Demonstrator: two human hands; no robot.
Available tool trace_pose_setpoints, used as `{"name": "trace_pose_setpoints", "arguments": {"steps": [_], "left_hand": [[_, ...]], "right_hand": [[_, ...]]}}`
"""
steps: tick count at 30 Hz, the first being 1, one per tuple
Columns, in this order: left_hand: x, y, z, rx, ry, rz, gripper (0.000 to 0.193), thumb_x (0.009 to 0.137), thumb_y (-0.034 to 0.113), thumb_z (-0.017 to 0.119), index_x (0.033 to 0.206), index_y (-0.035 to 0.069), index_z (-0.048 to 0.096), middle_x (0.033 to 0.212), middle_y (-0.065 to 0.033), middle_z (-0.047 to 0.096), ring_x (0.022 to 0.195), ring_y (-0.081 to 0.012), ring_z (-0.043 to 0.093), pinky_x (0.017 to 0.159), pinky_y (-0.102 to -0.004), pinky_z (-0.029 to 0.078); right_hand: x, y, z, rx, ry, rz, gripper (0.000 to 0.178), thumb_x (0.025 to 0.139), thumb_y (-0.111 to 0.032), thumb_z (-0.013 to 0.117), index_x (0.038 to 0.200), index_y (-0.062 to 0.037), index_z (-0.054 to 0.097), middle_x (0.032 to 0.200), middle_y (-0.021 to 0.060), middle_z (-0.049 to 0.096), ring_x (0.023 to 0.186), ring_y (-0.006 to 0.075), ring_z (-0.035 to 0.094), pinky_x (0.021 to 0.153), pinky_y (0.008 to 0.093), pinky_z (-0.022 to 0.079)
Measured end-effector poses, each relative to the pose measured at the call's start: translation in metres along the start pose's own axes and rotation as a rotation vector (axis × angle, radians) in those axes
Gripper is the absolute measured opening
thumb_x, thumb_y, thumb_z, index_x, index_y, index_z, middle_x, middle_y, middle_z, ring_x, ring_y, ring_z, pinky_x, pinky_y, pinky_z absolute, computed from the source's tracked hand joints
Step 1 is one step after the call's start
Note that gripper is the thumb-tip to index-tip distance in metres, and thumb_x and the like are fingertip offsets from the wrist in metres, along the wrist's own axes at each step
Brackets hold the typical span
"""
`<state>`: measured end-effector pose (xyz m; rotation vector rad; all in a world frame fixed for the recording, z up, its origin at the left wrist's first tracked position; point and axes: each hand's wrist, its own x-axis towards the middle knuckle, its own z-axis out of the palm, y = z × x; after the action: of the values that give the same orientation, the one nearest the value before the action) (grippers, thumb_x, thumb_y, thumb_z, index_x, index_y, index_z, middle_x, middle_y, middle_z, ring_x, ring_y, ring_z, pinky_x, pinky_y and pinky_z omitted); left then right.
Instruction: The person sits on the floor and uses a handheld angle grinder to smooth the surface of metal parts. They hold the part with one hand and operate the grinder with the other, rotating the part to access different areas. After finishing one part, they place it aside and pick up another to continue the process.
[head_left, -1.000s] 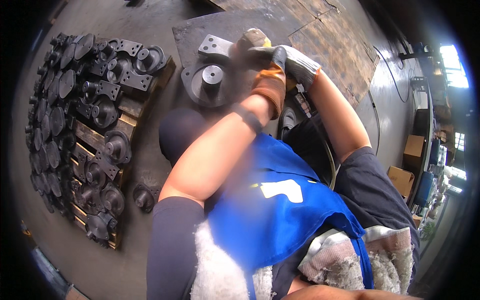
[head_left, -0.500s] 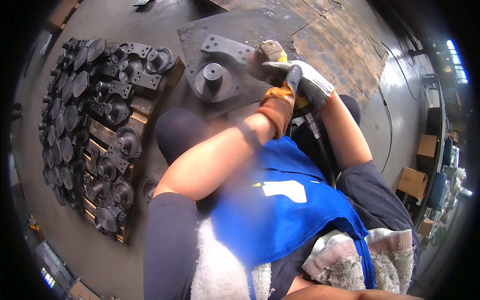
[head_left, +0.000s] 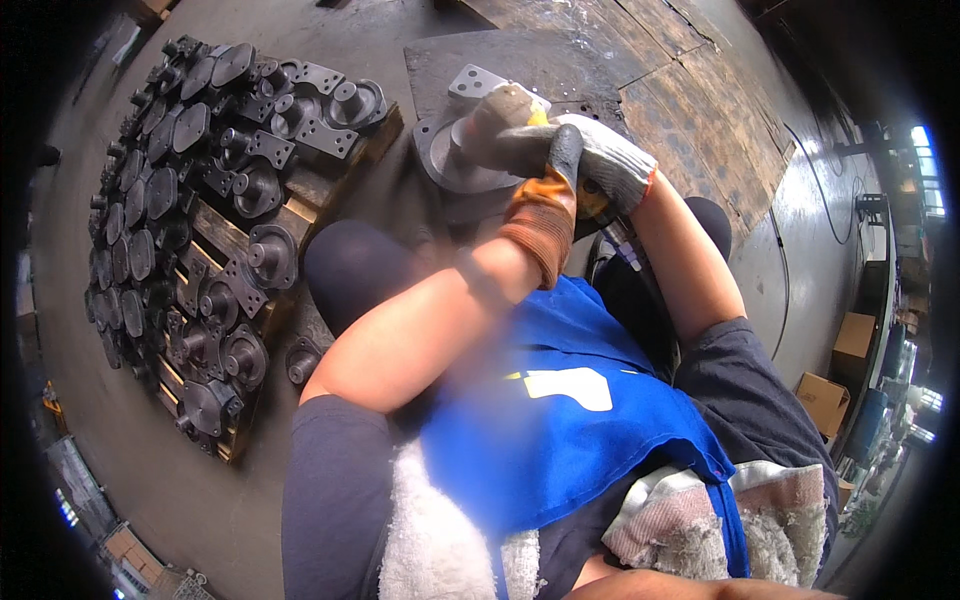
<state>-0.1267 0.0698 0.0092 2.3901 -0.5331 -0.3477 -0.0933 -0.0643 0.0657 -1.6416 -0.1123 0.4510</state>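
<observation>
My left hand point(head_left: 546, 205), in an orange glove with a dark fingertip, is closed round the body of an air grinder point(head_left: 503, 115). Gloved in white and grey, my right hand point(head_left: 612, 165) grips the same tool from the other side. Its worn head lies over a dark metal part point(head_left: 438, 155) with a round flange and a flat plate drilled with holes. The grinder's head covers the part's central boss, so I cannot tell exactly where it touches. A hose coupling point(head_left: 627, 250) shows below my right hand.
On the left a wooden pallet point(head_left: 222, 228) carries many similar metal parts point(head_left: 160, 190) in piles. A dark board point(head_left: 570, 65) lies under the worked part, beside stained plywood sheets point(head_left: 700, 110). A cable point(head_left: 785, 270) runs along the floor at right, near cardboard boxes point(head_left: 822, 402).
The grinder has moved from the part's right end onto its round flange, covering the boss. Both hands went left relative to the part. The whole view has shifted slightly.
</observation>
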Motion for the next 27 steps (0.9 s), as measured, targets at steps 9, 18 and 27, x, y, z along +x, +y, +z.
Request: {"name": "trace_pose_setpoints", "arguments": {"steps": [9,18,27], "left_hand": [[0.011,0.007,0.013,-0.275,-0.088,-0.344,0.044,0.099,0.034,0.040,0.126,0.001,0.051,0.104,-0.0187,0.066,0.094,-0.0283,0.067,0.078,-0.0385,0.054],[-0.030,0.000,-0.008,0.083,-0.179,0.697,0.039,0.094,0.023,0.050,0.130,0.009,0.049,0.098,-0.0153,0.066,0.091,-0.0332,0.065,0.079,-0.0393,0.051],[0.015,-0.094,-0.056,0.038,0.285,-0.794,0.067,0.077,0.060,0.065,0.102,-0.002,0.068,0.101,-0.0181,0.069,0.100,-0.0284,0.063,0.085,-0.0370,0.047]], "right_hand": [[-0.014,0.015,-0.003,0.238,-0.033,-0.053,0.031,0.088,-0.022,0.066,0.112,-0.0026,0.064,0.103,0.0027,0.065,0.088,0.0079,0.057,0.077,0.0249,0.051],[-0.099,-0.015,-0.018,0.276,0.185,0.110,0.029,0.093,-0.020,0.060,0.115,-0.0026,0.065,0.104,0.0036,0.065,0.092,0.0092,0.062,0.080,0.0245,0.050],[-0.144,0.017,-0.056,0.512,0.398,0.103,0.029,0.089,-0.021,0.064,0.110,-0.0012,0.064,0.097,0.0050,0.067,0.090,0.0112,0.064,0.082,0.0256,0.053]]}}
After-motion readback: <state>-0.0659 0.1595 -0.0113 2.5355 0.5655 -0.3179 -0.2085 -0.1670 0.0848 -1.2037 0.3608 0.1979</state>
